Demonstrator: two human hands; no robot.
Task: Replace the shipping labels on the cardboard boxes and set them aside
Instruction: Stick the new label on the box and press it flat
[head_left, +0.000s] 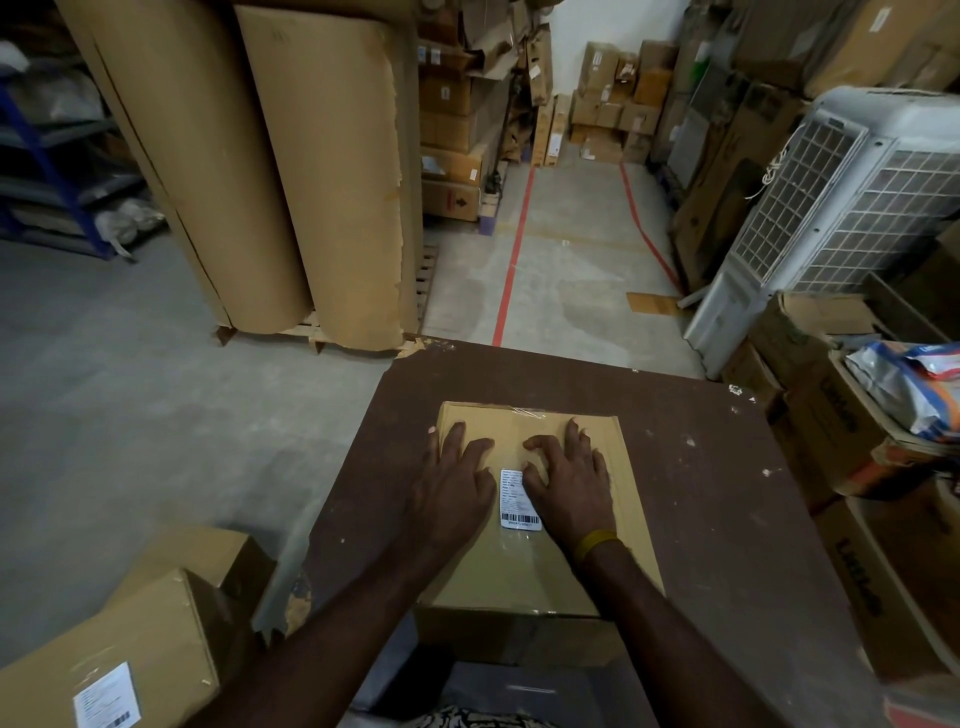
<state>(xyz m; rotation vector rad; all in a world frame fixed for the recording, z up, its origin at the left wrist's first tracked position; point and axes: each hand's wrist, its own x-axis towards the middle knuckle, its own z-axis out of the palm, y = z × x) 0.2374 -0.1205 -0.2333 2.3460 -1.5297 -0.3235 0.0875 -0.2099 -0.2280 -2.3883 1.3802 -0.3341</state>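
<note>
A cardboard box (524, 577) lies on the dark brown table (727, 493) in front of me. A white shipping label (514, 501) with a barcode sticks to its top under clear tape. My left hand (452, 483) rests flat on the box top just left of the label, fingers spread. My right hand (569, 480) lies on the box to the right of the label, its thumb and fingertips bent down at the label's upper right edge. A yellow band circles the right wrist.
Another labelled cardboard box (114, 660) sits low at the left. Two big cardboard rolls (332, 171) stand on a pallet beyond the table. An air cooler (831, 208) and stacked cartons (852, 447) crowd the right side. Red floor tape (511, 265) marks an aisle ahead.
</note>
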